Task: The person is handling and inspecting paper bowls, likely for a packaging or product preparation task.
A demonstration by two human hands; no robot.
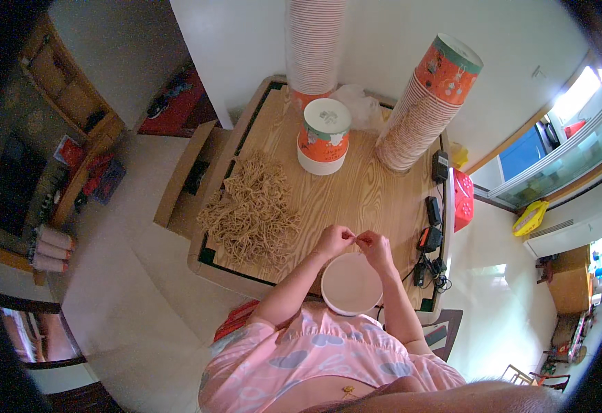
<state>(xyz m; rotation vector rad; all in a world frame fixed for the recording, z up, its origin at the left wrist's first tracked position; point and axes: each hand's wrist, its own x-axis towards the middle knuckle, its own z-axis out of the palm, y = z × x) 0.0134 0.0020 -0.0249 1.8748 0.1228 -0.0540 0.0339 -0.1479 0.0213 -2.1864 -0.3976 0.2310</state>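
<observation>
Head view, looking down on a wooden table; both hands meet at centre frame, just above the rim of a white round lid that lies at the lower centre, near the table's front edge. Left hand: fingers curled nearly closed, tips pinched toward the right hand. Right hand: likewise curled, thumb and fingertips pinched; a thin tan rubber band appears to run between the two pinches, too small to make out clearly. Left of the hands, at centre-left of frame, a loose heap of tan rubber bands on the table; apart from both hands. Above centre, a single orange-and-white paper tub with its lid on, upright. Upper right, a leaning stack of paper tubs; top centre, a taller stack of tubs, upright.
</observation>
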